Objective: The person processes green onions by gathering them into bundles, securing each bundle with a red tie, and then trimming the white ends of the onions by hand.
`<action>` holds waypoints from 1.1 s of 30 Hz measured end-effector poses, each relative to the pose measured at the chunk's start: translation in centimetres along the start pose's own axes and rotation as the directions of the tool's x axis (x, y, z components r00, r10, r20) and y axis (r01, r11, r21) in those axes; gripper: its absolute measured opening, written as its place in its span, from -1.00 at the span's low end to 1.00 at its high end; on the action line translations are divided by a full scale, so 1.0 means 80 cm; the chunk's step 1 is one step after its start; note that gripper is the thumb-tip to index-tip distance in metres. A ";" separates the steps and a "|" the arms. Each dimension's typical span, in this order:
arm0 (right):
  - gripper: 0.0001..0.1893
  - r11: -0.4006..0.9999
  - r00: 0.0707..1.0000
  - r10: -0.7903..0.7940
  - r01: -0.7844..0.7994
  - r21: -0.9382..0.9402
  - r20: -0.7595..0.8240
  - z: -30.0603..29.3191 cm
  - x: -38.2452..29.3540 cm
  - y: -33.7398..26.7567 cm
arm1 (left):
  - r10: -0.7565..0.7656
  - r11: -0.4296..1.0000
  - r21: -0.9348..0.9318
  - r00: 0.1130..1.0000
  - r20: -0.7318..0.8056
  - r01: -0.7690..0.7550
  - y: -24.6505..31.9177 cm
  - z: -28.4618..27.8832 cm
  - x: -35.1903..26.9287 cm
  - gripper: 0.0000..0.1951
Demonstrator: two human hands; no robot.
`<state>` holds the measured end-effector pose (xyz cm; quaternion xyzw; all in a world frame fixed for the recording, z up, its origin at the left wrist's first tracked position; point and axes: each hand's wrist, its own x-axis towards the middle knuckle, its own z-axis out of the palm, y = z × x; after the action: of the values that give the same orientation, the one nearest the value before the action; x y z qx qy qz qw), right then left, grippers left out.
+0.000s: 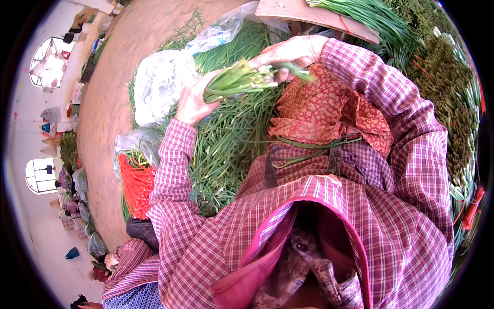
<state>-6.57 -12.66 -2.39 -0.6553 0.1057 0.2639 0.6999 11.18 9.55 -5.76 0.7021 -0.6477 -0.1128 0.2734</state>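
My left hand (198, 98) is wrapped around a bunch of green leafy stalks (235, 81), which look like garlic chives or young onions. The pale cut ends point right, towards my right hand (291, 54). That hand is curled at those ends, with a blurred loose green stalk (295, 70) between its fingers. Beneath the bunch, a thick heap of loose green stalks (227, 143) spreads in front of my lap. A red patterned cloth (328, 96) covers my knees.
Crumpled clear plastic (164, 85) lies over the heap's left side. Red plastic ties (137, 187) hang near my left elbow. A wooden board (308, 17) bears a green bunch (362, 19). Stacked tied bunches (444, 112) line the right. Another person's striped sleeve (135, 262) is close at lower left.
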 end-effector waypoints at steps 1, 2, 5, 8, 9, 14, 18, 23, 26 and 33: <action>-0.53 0.996 0.997 0.070 -0.070 -0.057 -0.014 -0.004 -0.016 -0.011 | -0.094 0.994 -0.059 0.995 0.028 0.096 -0.010 0.000 -0.005 -0.28; -0.55 0.995 0.998 0.065 -0.066 -0.078 -0.017 -0.018 -0.015 -0.006 | -0.103 0.991 -0.087 0.994 0.029 0.105 -0.017 0.001 -0.007 -0.38; -0.56 0.991 0.990 -0.024 0.006 -0.133 -0.139 -0.028 -0.021 -0.005 | -0.337 0.849 -0.362 0.923 0.188 0.384 -0.015 -0.008 -0.017 -0.49; -0.61 0.980 0.934 -0.180 0.141 -0.143 -0.310 -0.041 -0.041 -0.014 | -0.388 0.493 -0.744 0.879 0.276 0.451 -0.033 -0.015 -0.043 -0.38; -0.63 0.973 0.900 -0.227 0.228 -0.041 -0.372 -0.055 -0.048 -0.006 | -0.392 0.353 -0.806 0.857 0.334 0.475 -0.037 -0.020 -0.049 -0.33; -0.65 0.933 0.770 -0.356 0.324 -0.156 -0.530 -0.102 -0.098 0.007 | -0.485 0.061 -0.930 0.825 0.289 0.362 -0.066 -0.014 -0.097 -0.24; -0.44 0.851 0.878 -0.271 0.027 -0.524 -0.395 -0.063 -0.047 0.043 | -0.479 -0.044 -0.961 0.838 0.261 0.274 -0.062 0.003 -0.092 -0.40; -0.55 0.227 0.586 -0.793 0.031 -0.973 -0.166 0.005 0.023 0.014 | -0.521 0.107 -0.943 0.826 0.216 0.314 -0.023 0.005 -0.079 -0.50; -0.52 0.507 0.408 -0.836 0.320 -0.800 -0.367 0.031 0.039 -0.053 | -0.508 0.249 -0.904 0.841 0.184 0.348 -0.008 0.006 -0.068 -0.56; -0.55 0.621 0.327 -0.783 0.363 -0.695 -0.529 0.045 0.081 -0.056 | -0.534 0.338 -0.862 0.831 0.155 0.378 0.011 0.013 -0.060 -0.60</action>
<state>0.40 -7.69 -1.29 -0.8324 0.0944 -0.3204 0.4422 9.24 13.95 -7.07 0.6246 -0.2527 -0.4393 0.5942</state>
